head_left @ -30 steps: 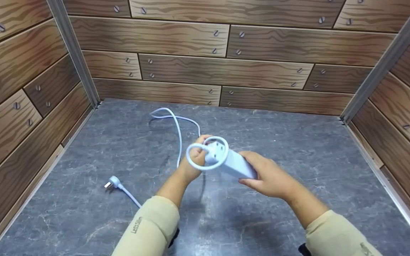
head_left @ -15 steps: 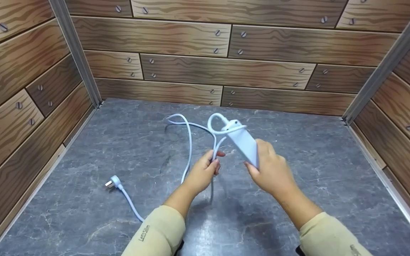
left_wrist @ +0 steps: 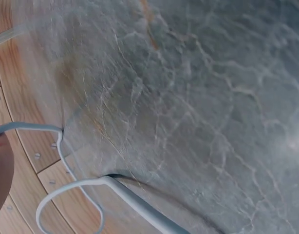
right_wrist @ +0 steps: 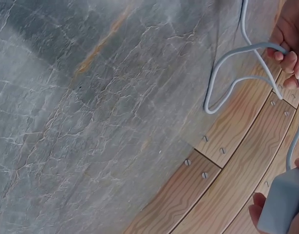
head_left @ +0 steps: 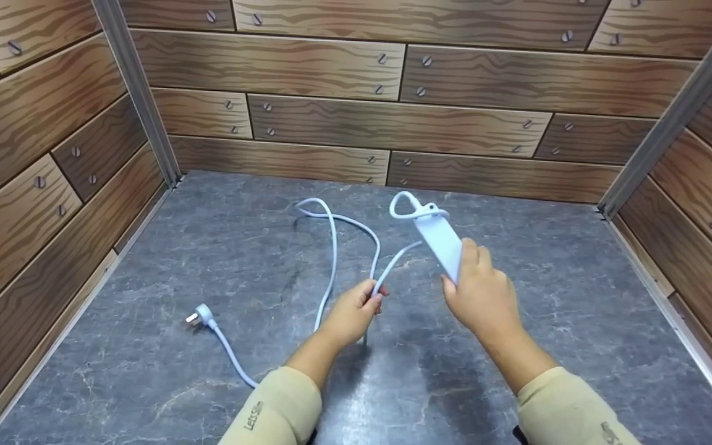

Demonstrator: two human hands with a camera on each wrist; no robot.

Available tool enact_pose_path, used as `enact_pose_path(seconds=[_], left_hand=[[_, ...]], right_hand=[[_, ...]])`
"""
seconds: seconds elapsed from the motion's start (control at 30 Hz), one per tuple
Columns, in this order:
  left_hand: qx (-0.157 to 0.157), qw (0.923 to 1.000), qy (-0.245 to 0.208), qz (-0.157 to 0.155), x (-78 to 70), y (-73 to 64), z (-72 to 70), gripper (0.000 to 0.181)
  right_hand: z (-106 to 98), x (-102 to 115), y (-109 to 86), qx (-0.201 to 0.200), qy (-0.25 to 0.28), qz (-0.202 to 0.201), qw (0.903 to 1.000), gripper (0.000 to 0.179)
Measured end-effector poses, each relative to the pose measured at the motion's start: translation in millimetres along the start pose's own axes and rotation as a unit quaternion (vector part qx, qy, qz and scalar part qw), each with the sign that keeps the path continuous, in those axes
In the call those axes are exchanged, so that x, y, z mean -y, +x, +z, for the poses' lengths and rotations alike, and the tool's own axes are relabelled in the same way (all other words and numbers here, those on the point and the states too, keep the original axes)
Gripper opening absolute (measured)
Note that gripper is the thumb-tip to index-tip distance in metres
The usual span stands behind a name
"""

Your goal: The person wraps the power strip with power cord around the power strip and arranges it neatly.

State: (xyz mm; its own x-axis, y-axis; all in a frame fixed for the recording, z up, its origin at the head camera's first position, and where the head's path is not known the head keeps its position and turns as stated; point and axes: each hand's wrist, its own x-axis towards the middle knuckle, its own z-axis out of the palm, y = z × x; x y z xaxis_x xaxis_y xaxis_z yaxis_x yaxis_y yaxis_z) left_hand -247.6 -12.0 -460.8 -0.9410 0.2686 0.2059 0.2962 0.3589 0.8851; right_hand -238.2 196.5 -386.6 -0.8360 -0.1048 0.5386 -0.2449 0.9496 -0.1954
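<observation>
My right hand (head_left: 486, 303) grips the near end of a white power strip (head_left: 439, 241), tilted with its far end pointing up and away; in the right wrist view the strip (right_wrist: 283, 200) shows as a pale block. Near the strip's far end, a small loop of cord (head_left: 400, 207) curls around it. To the left, my left hand (head_left: 353, 312) pinches the cord (head_left: 396, 262) between thumb and fingers, also visible as a hand (right_wrist: 290, 53) in the right wrist view. At the left lies the plug (head_left: 203, 315) with its metal prongs.
Loose cord (head_left: 333, 253) bends in a long loop on the grey marbled tabletop (head_left: 554, 278). Wood-patterned panels (head_left: 331, 117) stand at the back and both sides, with metal posts (head_left: 659, 117) in the corners.
The right hand has swung the power strip right and away, its far end rising. My left hand has moved from the strip's end down along the cord, and the two hands are farther apart.
</observation>
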Motion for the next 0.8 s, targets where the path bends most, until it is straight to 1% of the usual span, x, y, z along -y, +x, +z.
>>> enact_pose_path(seconds=[0.07, 0.17, 0.27, 0.37, 0.4, 0.53, 0.6, 0.63, 0.73, 0.8], left_hand=[[-0.002, 0.9998, 0.02, 0.009, 1.3, -0.6, 0.1, 0.011], [-0.011, 0.9986, 0.049, 0.018, 2.4, -1.0, -2.7, 0.011], [-0.021, 0.9973, 0.068, 0.02, 2.1, -0.9, -6.8, 0.011], [-0.029, 0.9952, 0.091, 0.02, 0.9, 0.4, -9.7, 0.011], [-0.029, 0.9946, 0.099, 0.016, 0.5, 0.8, -10.2, 0.011], [-0.054, 0.9884, 0.141, 0.014, 0.2, 2.1, -7.9, 0.013], [-0.08, 0.9825, 0.167, 0.013, 1.2, 0.1, -3.9, 0.016], [-0.099, 0.9777, 0.185, 0.01, 2.1, -1.8, -1.0, 0.018], [-0.154, 0.9604, 0.231, -0.028, 3.7, -8.9, 9.2, 0.022], [-0.184, 0.9501, 0.243, -0.066, 3.4, -12.6, 15.4, 0.023]], right_hand=[[0, -4, 1.0, -0.01, -0.01, 0.0, 0.9999, 0.058], [1, -10, 3.0, -0.037, -0.022, 0.0, 0.9991, 0.057], [0, -15, 5.1, -0.056, -0.031, -0.001, 0.9979, 0.057], [-2, -19, 7.0, -0.061, -0.034, 0.003, 0.9976, 0.057], [-3, -20, 7.5, -0.06, -0.034, 0.004, 0.9976, 0.058], [-5, -22, 9.1, -0.059, -0.034, 0.017, 0.9975, 0.059], [-6, -22, 9.2, -0.059, -0.036, 0.018, 0.9974, 0.059], [-6, -22, 8.9, -0.059, -0.036, 0.017, 0.9974, 0.059], [-6, -22, 8.1, -0.057, -0.043, 0.007, 0.9975, 0.059], [-6, -19, 7.3, -0.05, -0.043, -0.001, 0.9978, 0.058]])
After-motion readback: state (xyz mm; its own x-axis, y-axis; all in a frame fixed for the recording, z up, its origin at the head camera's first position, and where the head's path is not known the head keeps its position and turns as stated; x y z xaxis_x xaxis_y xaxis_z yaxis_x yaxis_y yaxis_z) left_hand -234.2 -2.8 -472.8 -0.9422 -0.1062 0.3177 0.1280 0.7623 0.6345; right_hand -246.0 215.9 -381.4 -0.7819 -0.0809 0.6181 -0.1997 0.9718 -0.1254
